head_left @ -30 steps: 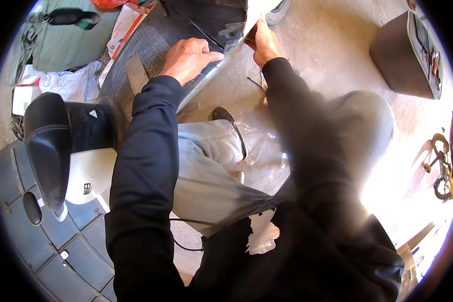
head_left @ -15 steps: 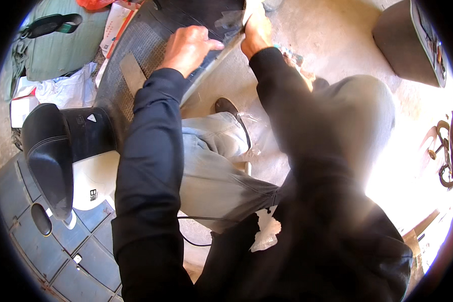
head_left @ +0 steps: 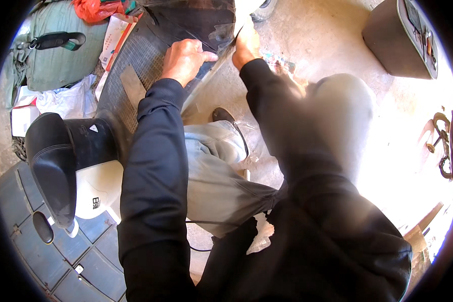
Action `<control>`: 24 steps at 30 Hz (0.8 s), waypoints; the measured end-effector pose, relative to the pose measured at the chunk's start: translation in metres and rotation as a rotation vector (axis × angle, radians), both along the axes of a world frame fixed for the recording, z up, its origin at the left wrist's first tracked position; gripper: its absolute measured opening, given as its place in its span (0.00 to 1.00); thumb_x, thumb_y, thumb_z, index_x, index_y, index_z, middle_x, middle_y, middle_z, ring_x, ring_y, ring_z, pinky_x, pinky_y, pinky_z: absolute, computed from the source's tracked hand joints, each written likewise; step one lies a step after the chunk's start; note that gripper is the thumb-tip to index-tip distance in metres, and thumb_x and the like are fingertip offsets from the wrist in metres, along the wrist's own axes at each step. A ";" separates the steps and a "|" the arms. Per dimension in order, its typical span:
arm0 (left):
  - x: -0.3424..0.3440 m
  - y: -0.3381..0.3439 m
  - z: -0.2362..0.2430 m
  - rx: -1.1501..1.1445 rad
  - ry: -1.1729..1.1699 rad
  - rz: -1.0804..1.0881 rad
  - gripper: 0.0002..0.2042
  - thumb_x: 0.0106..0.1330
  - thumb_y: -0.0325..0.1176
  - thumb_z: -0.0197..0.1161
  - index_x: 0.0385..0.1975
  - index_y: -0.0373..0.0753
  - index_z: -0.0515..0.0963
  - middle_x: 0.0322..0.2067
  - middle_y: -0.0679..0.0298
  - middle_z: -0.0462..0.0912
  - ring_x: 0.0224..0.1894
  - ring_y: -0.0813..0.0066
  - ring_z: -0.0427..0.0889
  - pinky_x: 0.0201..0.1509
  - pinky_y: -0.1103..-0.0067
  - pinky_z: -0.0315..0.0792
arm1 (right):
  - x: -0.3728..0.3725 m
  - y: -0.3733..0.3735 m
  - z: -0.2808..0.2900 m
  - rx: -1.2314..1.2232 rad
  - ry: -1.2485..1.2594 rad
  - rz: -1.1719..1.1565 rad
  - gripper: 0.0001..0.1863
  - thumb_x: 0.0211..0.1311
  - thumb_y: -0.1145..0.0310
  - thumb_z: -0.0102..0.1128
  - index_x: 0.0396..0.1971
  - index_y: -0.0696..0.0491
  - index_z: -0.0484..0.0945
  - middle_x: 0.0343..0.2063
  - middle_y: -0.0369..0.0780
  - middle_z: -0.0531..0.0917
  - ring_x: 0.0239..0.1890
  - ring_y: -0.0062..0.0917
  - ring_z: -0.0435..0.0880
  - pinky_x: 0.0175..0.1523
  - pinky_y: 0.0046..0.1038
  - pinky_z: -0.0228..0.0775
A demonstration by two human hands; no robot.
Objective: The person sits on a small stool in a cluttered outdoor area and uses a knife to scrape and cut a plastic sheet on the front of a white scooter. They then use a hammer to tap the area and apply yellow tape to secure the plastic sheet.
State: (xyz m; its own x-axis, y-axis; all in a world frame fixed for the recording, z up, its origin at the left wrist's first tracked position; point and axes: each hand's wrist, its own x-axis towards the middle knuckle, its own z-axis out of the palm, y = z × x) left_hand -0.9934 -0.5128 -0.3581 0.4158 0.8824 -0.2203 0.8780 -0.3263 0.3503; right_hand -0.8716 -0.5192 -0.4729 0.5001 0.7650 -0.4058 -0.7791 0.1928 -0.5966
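A scooter stands along my left, with a black seat [head_left: 49,166], a white body panel [head_left: 98,183] and a textured dark footboard [head_left: 148,53]. My left hand [head_left: 182,60] rests at the footboard's far end with its fingers curled under and the thumb pointing right; whatever they grip is hidden. Crumpled clear film [head_left: 221,33] clings to the black panel [head_left: 196,20] just beyond it. At the right edge of that panel, below a bright white part, my right hand [head_left: 246,44] is closed; its fingertips and anything in them are out of sight. A flat grey-brown strip [head_left: 132,85] lies on the footboard.
Left of the scooter are a green padded bag [head_left: 60,55], a red plastic bag [head_left: 96,9], a white plastic bag [head_left: 68,95] and a printed carton [head_left: 117,43]. A grey-brown bin [head_left: 395,43] stands far right. Blue-grey tiles [head_left: 75,241] lie near left.
The whole view has shifted, so the scooter and bags sit slightly lower in the picture. My right hand has come a little left and down along the panel edge; the left keeps its curled pose.
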 end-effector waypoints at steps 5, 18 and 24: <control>-0.004 -0.003 -0.003 0.002 -0.054 0.032 0.20 0.44 0.40 0.72 0.13 0.32 0.69 0.16 0.52 0.72 0.20 0.58 0.70 0.29 0.69 0.67 | 0.012 -0.016 0.026 -0.115 0.041 0.151 0.24 0.63 0.51 0.47 0.41 0.59 0.75 0.37 0.38 0.80 0.39 0.24 0.75 0.46 0.23 0.62; -0.002 -0.002 -0.001 -0.078 -0.043 0.093 0.19 0.44 0.38 0.73 0.12 0.32 0.68 0.14 0.55 0.71 0.18 0.65 0.67 0.27 0.71 0.67 | 0.007 -0.018 0.001 0.017 -0.535 0.049 0.22 0.65 0.54 0.43 0.37 0.60 0.75 0.28 0.40 0.78 0.31 0.25 0.70 0.39 0.27 0.60; 0.000 -0.002 0.000 -0.070 -0.042 0.080 0.19 0.45 0.38 0.73 0.12 0.33 0.68 0.13 0.56 0.70 0.17 0.68 0.66 0.26 0.72 0.66 | 0.008 -0.024 0.002 0.052 -0.090 0.106 0.19 0.64 0.61 0.43 0.44 0.60 0.75 0.38 0.35 0.78 0.38 0.21 0.71 0.46 0.24 0.60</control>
